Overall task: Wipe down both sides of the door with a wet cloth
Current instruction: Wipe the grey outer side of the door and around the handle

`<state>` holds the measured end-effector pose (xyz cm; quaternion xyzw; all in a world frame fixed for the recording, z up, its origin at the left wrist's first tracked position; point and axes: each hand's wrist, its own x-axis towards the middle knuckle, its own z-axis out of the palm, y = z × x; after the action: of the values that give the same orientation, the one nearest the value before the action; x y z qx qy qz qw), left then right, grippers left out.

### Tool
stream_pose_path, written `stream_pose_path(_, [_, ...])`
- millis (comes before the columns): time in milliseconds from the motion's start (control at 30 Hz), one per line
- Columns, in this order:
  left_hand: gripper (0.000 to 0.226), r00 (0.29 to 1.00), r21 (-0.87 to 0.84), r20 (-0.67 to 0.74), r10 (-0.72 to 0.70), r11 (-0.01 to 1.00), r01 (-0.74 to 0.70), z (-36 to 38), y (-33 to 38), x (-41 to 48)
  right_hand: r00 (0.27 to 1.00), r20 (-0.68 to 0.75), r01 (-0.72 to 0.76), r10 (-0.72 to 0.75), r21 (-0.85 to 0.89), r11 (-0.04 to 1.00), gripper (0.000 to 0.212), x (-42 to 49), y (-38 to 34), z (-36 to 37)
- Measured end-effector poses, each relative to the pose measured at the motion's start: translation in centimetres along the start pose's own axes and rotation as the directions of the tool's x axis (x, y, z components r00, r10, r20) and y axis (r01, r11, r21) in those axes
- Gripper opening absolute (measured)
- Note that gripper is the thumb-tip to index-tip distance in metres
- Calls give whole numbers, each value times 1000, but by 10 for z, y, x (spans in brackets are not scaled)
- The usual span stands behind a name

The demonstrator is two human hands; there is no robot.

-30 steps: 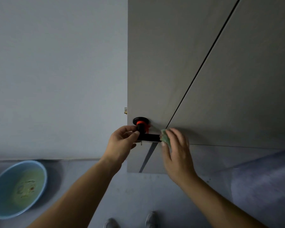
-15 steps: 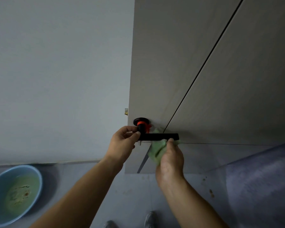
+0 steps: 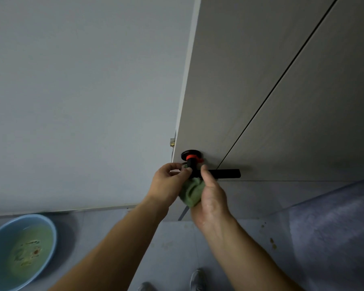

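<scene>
We see our right hand (image 3: 211, 198) closed around the green cloth (image 3: 191, 192) under the black door handle (image 3: 216, 173), our left hand (image 3: 168, 183) pinching the cloth's upper corner beside the handle's neck

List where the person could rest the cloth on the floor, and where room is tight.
Free: the bare floor between the blue basin and the shoes, and the strip below the door. Crowded: around the black handle, where the left hand, right hand and green cloth bunch together.
</scene>
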<state>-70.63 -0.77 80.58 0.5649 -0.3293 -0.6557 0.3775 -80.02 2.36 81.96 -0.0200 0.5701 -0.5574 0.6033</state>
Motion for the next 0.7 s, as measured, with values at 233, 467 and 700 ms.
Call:
stream_pose_path(233, [13,999,76,-10,38,996,-38,-3,-3,1,999,-9,53,-52,108,993,39,6,-22,-13])
stream_pose_path(467, [4,983,170,-52,178,971,-167,5,-3,6,998,-48,49,-49,9,999,35,7,-23,-22])
stream_pose_path(700, [18,951,390,-97,294,890,-235,21,-5,4,757,-42,522,-652,-561,643,19,16,-49,-56])
